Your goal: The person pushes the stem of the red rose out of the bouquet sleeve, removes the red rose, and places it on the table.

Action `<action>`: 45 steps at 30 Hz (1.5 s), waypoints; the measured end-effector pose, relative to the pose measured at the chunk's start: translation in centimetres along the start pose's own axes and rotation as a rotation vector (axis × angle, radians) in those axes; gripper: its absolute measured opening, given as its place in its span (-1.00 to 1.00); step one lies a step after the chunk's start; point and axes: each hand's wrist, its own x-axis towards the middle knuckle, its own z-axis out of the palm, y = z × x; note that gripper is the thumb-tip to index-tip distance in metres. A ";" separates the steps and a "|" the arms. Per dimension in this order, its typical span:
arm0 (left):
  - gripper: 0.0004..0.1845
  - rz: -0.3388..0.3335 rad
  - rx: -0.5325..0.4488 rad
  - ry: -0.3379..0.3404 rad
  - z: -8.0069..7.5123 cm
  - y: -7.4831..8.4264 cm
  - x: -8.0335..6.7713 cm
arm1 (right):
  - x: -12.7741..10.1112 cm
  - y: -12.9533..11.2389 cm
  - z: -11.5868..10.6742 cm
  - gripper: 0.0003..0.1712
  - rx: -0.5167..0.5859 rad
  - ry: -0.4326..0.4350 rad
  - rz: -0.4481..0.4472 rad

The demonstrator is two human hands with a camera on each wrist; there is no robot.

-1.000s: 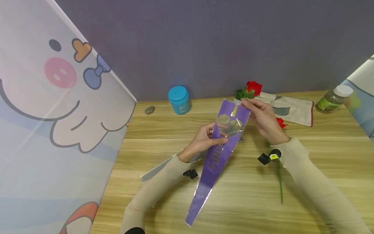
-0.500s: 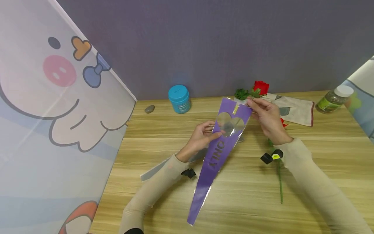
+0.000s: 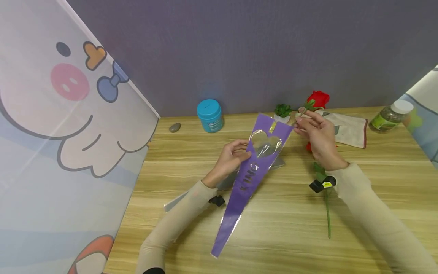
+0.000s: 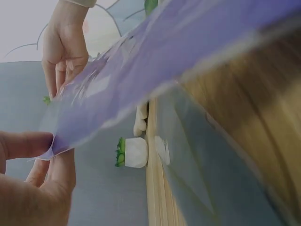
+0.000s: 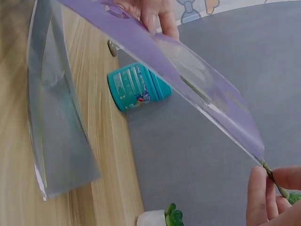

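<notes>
My left hand (image 3: pixel 230 158) pinches the left edge of the purple flower sleeve (image 3: pixel 251 179), thumb on top and fingers beneath, beside its clear heart window. The sleeve hangs tilted above the bench (image 3: pixel 280 224), wide mouth toward the wall, tip pointing back at me. My right hand (image 3: pixel 316 139) pinches the red rose (image 3: pixel 319 99) by its stem, right at the sleeve's top right corner. Behind it stand a small potted plant (image 3: pixel 282 112) and a teal jar (image 3: pixel 209 115).
</notes>
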 end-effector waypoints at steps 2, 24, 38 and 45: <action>-0.58 0.003 0.032 -0.001 -0.2 0.0 0.1 | 0.2 -0.2 -0.1 -0.57 0.041 0.022 -0.032; -0.59 -0.024 0.226 -0.077 -3.7 0.1 0.0 | 1.7 -6.8 -3.7 -0.54 0.412 0.200 -0.385; -0.62 -0.045 0.299 -0.094 -5.4 -1.0 0.0 | 1.8 -9.3 -6.1 -0.53 0.313 0.318 -0.552; -0.61 -0.071 0.334 -0.113 -6.6 -1.3 0.2 | 1.4 -10.0 -7.2 -0.48 0.235 0.326 -0.570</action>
